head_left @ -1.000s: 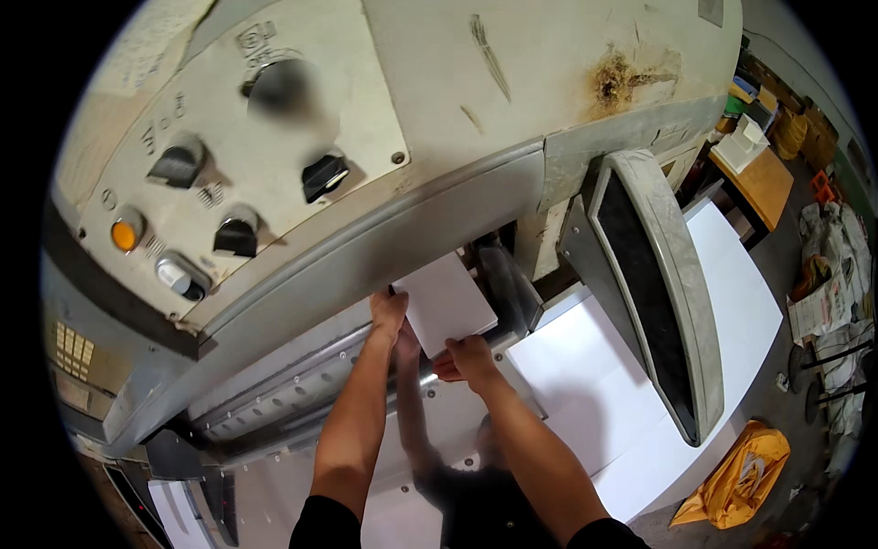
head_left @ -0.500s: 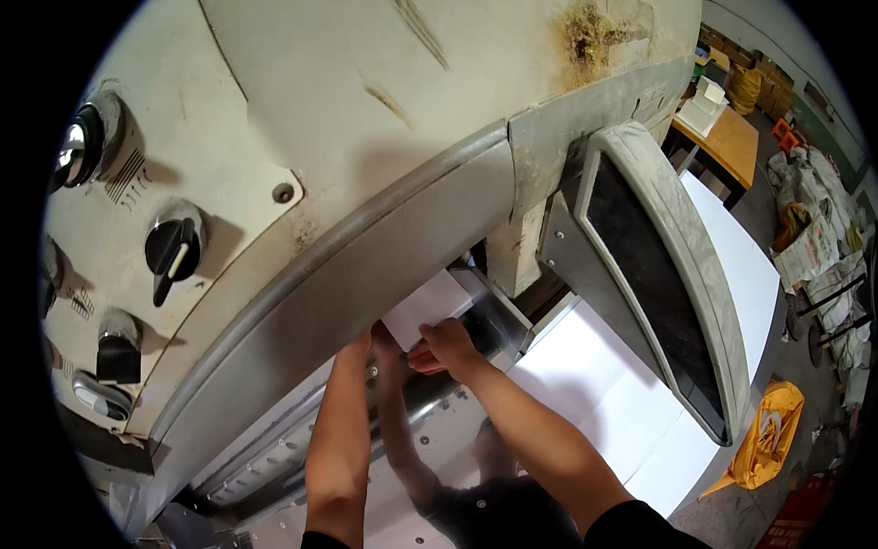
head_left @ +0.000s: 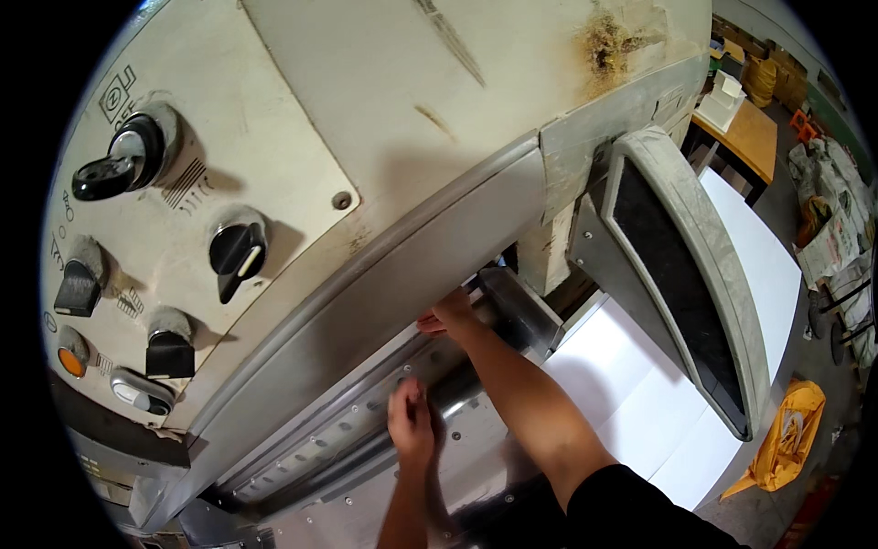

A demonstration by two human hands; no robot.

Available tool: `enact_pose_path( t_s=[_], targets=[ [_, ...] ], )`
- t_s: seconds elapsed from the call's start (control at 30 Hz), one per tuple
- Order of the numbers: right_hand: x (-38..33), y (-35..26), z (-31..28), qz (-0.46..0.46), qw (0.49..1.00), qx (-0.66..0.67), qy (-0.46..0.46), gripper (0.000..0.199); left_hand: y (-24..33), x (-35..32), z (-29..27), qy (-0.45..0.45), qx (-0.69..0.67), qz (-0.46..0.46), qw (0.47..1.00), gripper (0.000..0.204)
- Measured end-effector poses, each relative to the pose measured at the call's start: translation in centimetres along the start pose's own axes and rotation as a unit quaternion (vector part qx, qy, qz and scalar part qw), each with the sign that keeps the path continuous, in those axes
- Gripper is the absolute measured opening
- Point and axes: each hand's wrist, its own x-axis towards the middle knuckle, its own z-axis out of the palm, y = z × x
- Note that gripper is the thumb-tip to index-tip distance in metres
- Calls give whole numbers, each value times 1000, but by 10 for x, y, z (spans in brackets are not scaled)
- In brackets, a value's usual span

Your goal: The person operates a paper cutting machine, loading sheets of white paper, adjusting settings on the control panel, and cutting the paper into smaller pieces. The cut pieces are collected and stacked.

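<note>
My right hand (head_left: 450, 314) reaches in beneath the lower edge of a curved grey metal cover (head_left: 384, 284) on a large machine. Most of its fingers are hidden there, and whatever they touch cannot be seen. Nearer to me and to the left, my left hand (head_left: 410, 425) hovers beside a metal bar with a row of slots and bolts (head_left: 315, 442). Its fingers are loosely curled, with nothing visible in them. A polished metal bed (head_left: 471, 430) lies below both hands.
A control panel with black knobs (head_left: 240, 252) fills the upper left. White paper sheets (head_left: 622, 384) lie to the right, under a grey-framed dark panel (head_left: 672, 265). Beyond are a wooden table (head_left: 745, 137), a yellow bag (head_left: 785, 439) and grey sacks (head_left: 828, 183) on the floor.
The white paper piece between both hands is out of sight now. My right hand has moved up under the cover; my left has drawn back toward me. The view has shifted left.
</note>
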Motion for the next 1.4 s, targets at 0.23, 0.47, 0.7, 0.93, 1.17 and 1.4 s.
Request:
enact_pose_path(
  t_s=[0.23,0.47,0.7,0.93,1.17,1.4],
  targets=[
    [7,-13,6,-12,999,-33,-2,44,78,-160,-21,12,105,-116,988,26],
    [5,-11,17,3,999,-14,32,48,107,-180,-21,-8,228,7,974,31],
    [-209,71,11,-259,944,-152,-133,22,85,-194,-18,70,181,-30,981,25],
    [-536,96,-213,32,974,-224,25,25,91,-199,-22,37,87,-14,995,25],
    [-572,51,-436,-153,884,-102,429,16,189,-238,47,-59,157,-18,986,9],
    [-429,-95,-631,-322,835,-302,329,20,301,-349,191,-377,-91,-305,870,22]
  ],
)
